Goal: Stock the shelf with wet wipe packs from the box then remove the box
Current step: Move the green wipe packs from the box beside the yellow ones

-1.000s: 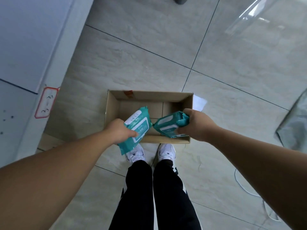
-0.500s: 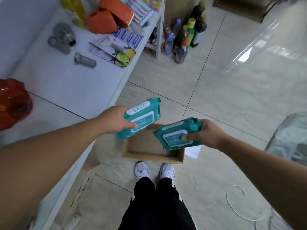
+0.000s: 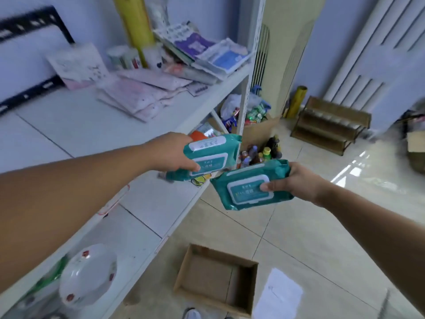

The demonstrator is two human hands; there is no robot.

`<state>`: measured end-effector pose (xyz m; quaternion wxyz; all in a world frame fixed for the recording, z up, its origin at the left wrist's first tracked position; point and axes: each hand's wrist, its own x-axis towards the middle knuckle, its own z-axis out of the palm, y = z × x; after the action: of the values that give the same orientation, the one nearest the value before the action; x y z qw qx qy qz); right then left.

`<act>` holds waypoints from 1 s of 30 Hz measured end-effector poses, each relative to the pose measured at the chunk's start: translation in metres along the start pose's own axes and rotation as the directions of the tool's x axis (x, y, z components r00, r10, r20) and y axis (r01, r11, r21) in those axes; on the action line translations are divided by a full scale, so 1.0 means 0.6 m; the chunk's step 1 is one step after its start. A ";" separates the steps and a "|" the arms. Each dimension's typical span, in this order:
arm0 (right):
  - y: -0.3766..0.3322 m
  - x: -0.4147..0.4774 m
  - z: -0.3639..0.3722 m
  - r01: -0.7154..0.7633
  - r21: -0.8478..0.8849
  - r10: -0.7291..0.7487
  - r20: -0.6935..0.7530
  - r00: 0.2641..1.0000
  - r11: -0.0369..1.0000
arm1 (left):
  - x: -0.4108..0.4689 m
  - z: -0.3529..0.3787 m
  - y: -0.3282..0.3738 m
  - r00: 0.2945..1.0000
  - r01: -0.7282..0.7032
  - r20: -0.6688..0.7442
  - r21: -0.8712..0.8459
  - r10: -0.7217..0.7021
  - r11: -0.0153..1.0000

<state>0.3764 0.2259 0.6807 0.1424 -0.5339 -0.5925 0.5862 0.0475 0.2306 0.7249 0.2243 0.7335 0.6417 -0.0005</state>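
My left hand grips a teal wet wipe pack by its left end, holding it over the front edge of the white shelf. My right hand pinches a second teal pack by its right end, thumb on its white lid, in the air just right of the shelf. The cardboard box stands on the floor below, with nothing showing inside it.
An upper shelf board carries pink packets, papers and a yellow roll. A white bowl lies on the lower shelf at the near left. Bottles stand on the floor past the shelf post, and a white sheet lies beside the box.
Both hands have lifted the two packs out of the box and up to shelf height. My view has tilted up from the floor to the shelving.
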 end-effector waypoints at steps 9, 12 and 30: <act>-0.230 -0.042 0.034 0.255 -0.010 -0.252 0.130 0.959 0.967 | -0.216 -0.211 -0.015 0.971 0.153 -0.192 0.051 -0.140 0.987; -0.292 -0.043 0.092 0.351 -0.020 -0.342 0.182 0.922 0.936 | -0.308 -0.246 -0.051 0.937 0.250 -0.261 0.044 -0.231 0.967; -0.430 -0.013 0.498 0.480 -0.048 -0.403 0.474 0.783 0.876 | -0.666 -0.259 -0.360 0.751 0.589 -0.310 -0.086 -0.583 0.804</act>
<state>0.0217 0.1238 0.8211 0.0900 -0.2394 -0.7644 0.5919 -0.2711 -0.0781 0.9088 0.0989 0.4872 0.8666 0.0434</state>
